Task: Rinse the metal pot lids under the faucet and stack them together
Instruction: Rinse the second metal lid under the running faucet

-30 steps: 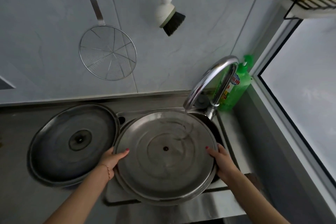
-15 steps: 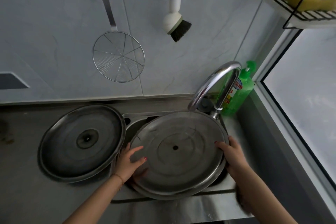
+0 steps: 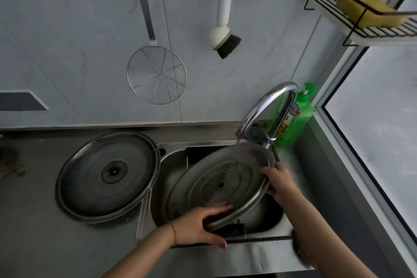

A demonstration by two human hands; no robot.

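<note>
Lid (image 3: 216, 185) tilted in the sink (image 3: 266, 216) under the faucet (image 3: 264, 108) stream.
My left hand (image 3: 198, 224) gripped its near rim, my right hand (image 3: 278, 179) its far edge; the second lid (image 3: 108, 173) lay on the counter (image 3: 33, 232).

Lid in sink (image 3: 216, 185): round steel, tilted, underside up, under running faucet (image 3: 268, 106).
Second lid (image 3: 108, 176): round steel, flat on counter, left of sink.

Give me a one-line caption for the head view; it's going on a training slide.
Both hands, left hand and right hand, tilt a metal lid under the running faucet.
</note>
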